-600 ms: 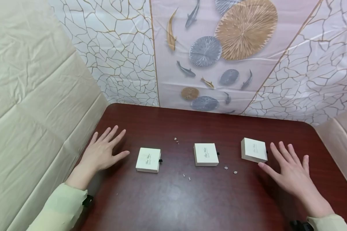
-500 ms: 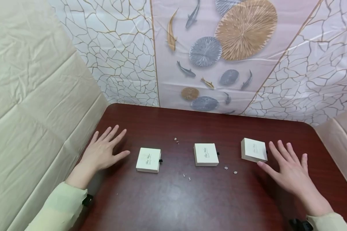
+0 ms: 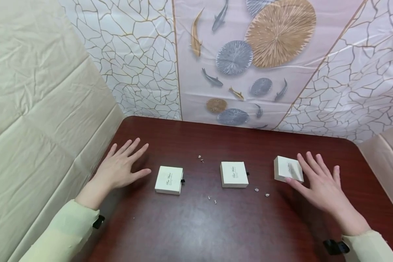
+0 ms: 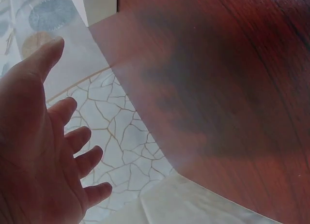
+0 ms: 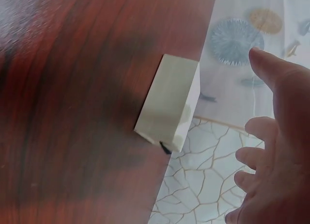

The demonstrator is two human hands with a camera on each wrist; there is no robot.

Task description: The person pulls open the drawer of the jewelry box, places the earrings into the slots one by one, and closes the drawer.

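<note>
Spread fingers mark my left hand (image 3: 119, 169), held above the table just left of a small white box (image 3: 169, 180) with a black pull tab. My right hand (image 3: 322, 187), fingers also apart, hovers beside and partly over the right white box (image 3: 287, 169); the right wrist view shows a gap between the hand and that box (image 5: 167, 96). A third white box (image 3: 234, 174) sits in the middle. Small shiny studs, like earrings, lie in pairs: behind (image 3: 200, 158), in front (image 3: 212, 199) and right of the middle box (image 3: 262, 192). Neither hand holds anything.
The dark red wooden table (image 3: 196, 233) has rounded far corners. A patterned cloth (image 3: 229, 65) hangs along its far edge, and a beige cloth (image 3: 52, 109) walls off the left side.
My right hand has moved left and forward, so its thumb and index finger now overlap the right box in the head view. My left hand has shifted slightly right and forward.
</note>
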